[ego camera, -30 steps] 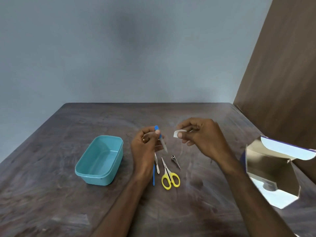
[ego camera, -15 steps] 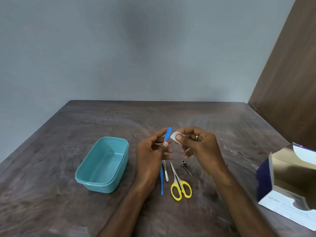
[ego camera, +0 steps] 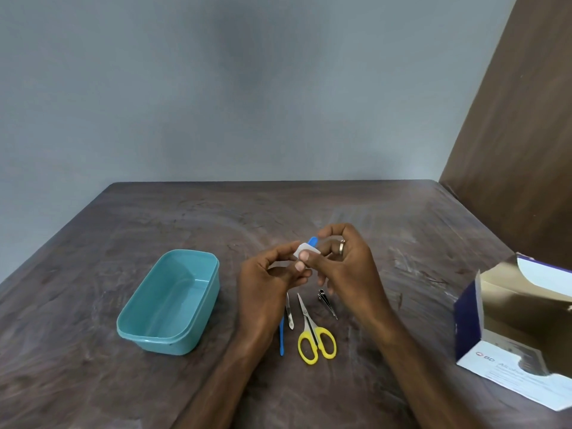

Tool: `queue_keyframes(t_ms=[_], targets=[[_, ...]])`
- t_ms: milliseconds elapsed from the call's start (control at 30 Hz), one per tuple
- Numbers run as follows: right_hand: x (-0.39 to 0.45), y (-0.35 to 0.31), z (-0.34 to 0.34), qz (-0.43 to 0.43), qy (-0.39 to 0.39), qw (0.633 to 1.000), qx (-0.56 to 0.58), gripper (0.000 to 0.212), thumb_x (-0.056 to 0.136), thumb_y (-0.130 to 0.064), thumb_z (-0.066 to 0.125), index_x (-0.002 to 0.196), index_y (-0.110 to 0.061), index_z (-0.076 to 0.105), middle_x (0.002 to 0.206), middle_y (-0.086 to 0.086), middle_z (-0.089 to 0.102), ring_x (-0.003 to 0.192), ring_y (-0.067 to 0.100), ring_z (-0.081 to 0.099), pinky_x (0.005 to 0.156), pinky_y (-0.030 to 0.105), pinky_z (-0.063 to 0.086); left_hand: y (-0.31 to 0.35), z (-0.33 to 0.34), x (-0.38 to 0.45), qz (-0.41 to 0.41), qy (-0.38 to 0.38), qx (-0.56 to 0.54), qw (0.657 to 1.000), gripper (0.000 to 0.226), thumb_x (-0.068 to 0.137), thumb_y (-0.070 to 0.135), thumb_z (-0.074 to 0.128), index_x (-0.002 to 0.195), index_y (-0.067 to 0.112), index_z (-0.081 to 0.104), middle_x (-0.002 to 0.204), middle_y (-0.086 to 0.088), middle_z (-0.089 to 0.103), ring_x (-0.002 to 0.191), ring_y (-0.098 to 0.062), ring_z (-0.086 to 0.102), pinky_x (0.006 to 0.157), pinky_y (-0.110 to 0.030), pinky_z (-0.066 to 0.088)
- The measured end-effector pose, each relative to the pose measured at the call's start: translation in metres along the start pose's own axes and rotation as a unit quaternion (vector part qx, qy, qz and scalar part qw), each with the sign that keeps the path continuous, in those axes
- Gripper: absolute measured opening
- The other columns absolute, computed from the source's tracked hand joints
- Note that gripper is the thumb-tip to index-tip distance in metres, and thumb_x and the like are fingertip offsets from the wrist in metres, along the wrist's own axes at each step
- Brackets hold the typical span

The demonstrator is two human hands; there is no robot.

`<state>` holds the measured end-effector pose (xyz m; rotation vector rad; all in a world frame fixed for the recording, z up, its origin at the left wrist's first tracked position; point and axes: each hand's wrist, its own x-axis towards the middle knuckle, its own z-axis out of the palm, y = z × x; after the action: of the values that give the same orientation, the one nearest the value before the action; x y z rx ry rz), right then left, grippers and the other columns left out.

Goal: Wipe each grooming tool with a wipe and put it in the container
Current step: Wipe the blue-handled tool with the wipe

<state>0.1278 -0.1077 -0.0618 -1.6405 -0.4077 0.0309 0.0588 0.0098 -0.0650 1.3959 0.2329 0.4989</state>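
Your dark, scuffed wooden table (ego camera: 185,224) fills the lower half of the frame. At right stands an open cardboard wipe box (ego camera: 507,332), white and navy, its inside only partly visible. Left of centre sits the teal plastic container (ego camera: 168,305), rectangular with rounded corners, nothing inside it. At centre your left hand (ego camera: 266,283) grips a blue-handled tool (ego camera: 312,242), fingers curled around it, only its blue tip showing. Your right hand (ego camera: 343,261) pinches a small white wipe (ego camera: 305,249) against that tool. Below your hands lie yellow-handled scissors (ego camera: 314,335), a thin blue stick (ego camera: 282,335), steel tweezers (ego camera: 289,311) and metal nail clippers (ego camera: 326,303).
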Motion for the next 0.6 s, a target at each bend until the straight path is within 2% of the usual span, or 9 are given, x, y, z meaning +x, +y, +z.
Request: queue_keyframes(t_ms=[100,200,267,367,500,600], targets=[[-0.001,-0.0036,-0.0005,0.015,-0.014,1.0,0.013,0.034,0.08,-0.017,0.082,0.106,-0.027,0.063,0.079,0.014,0.072,0.049,0.012,0.06,0.042,0.021,0.043,0.0032,-0.0005,-0.001,0.013,0.014,0.011,1.0,0.039,0.085,-0.007,0.068,0.118,0.013,0.067,0.09,-0.008,0.076,0.075,-0.025,0.076,0.068,-0.027,0.061],[-0.0024,-0.0077,-0.0018,0.018,-0.016,0.999,0.025,0.019,0.08,-0.013,0.082,0.096,-0.015,0.072,0.079,0.014,0.075,0.047,0.006,0.06,0.04,0.016,0.041,0.0061,-0.0009,-0.0011,0.022,0.018,0.016,0.999,0.045,0.084,-0.008,0.069,0.121,0.017,0.065,0.089,-0.008,0.075,0.072,-0.027,0.075,0.066,-0.028,0.061],[-0.0028,-0.0082,-0.0044,0.02,-0.009,0.999,0.033,0.015,0.081,-0.014,0.081,0.094,-0.011,0.074,0.076,0.008,0.076,0.048,0.009,0.061,0.04,0.017,0.041,0.007,-0.0011,-0.001,0.023,0.016,0.019,0.999,0.047,0.083,-0.009,0.069,0.122,0.016,0.064,0.088,-0.008,0.075,0.072,-0.026,0.075,0.065,-0.028,0.061],[-0.003,-0.0082,-0.0061,0.011,-0.012,1.0,0.017,0.007,0.087,-0.021,0.075,0.093,-0.017,0.076,0.077,0.002,0.077,0.049,0.017,0.063,0.041,0.019,0.043,0.0074,-0.0014,-0.0011,0.023,0.013,0.025,0.999,0.048,0.082,-0.01,0.069,0.121,0.018,0.064,0.087,-0.004,0.075,0.072,-0.025,0.075,0.065,-0.028,0.061],[-0.0019,-0.0067,-0.006,0.012,-0.006,1.0,-0.005,0.011,0.094,-0.028,0.067,0.094,-0.021,0.076,0.081,0.001,0.078,0.052,0.022,0.067,0.042,0.025,0.044,0.0078,-0.0021,0.0,0.025,0.017,0.03,0.999,0.048,0.082,-0.01,0.07,0.12,0.018,0.065,0.087,-0.005,0.074,0.069,-0.024,0.075,0.066,-0.03,0.062],[-0.0014,-0.0061,-0.0063,0.022,-0.018,1.0,-0.002,0.009,0.091,-0.026,0.071,0.095,-0.019,0.074,0.081,0.001,0.078,0.054,0.021,0.069,0.043,0.027,0.045,0.0071,-0.0027,0.0012,0.023,0.017,0.022,0.999,0.048,0.082,-0.011,0.069,0.12,0.018,0.065,0.087,-0.007,0.075,0.069,-0.026,0.075,0.067,-0.033,0.062]])
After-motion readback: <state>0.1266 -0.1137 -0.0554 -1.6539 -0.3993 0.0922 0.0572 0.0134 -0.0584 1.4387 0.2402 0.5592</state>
